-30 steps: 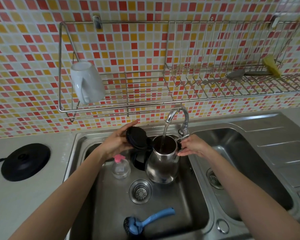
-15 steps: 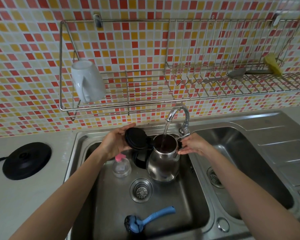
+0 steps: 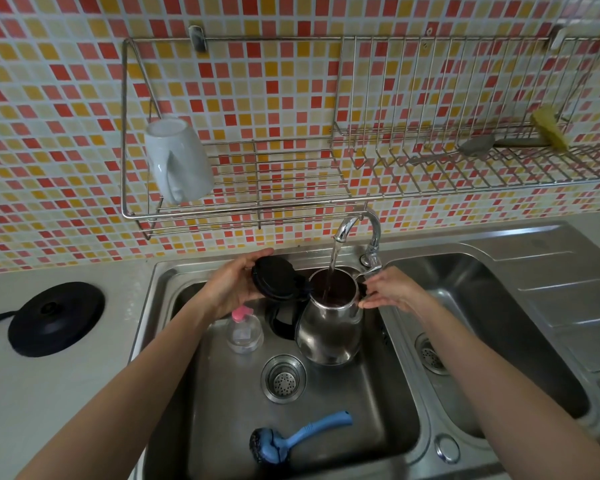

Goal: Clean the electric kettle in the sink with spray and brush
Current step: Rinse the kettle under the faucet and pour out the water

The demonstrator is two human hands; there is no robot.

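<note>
The steel electric kettle point(image 3: 329, 334) stands upright in the left sink basin point(image 3: 343, 410) under the tap point(image 3: 357, 226), and water runs into its open mouth. My left hand point(image 3: 229, 289) holds its black hinged lid point(image 3: 278, 278) tipped back to the left. My right hand point(image 3: 392, 292) rests on the kettle's right rim, thumb above and fingers stretched along the side. A clear spray bottle with a pink head point(image 3: 243, 330) stands just left of the kettle. The blue brush point(image 3: 302, 434) lies at the basin's near edge.
The drain strainer point(image 3: 284, 377) is in front of the kettle. The black kettle base point(image 3: 56, 317) sits on the counter at left. A second basin point(image 3: 492, 323) lies to the right. A wire rack point(image 3: 291, 202) with a white mug point(image 3: 177, 161) hangs above the tap.
Water keeps running into the kettle. Both hands stay where they were; the right hand's fingers have straightened a little along the kettle's side.
</note>
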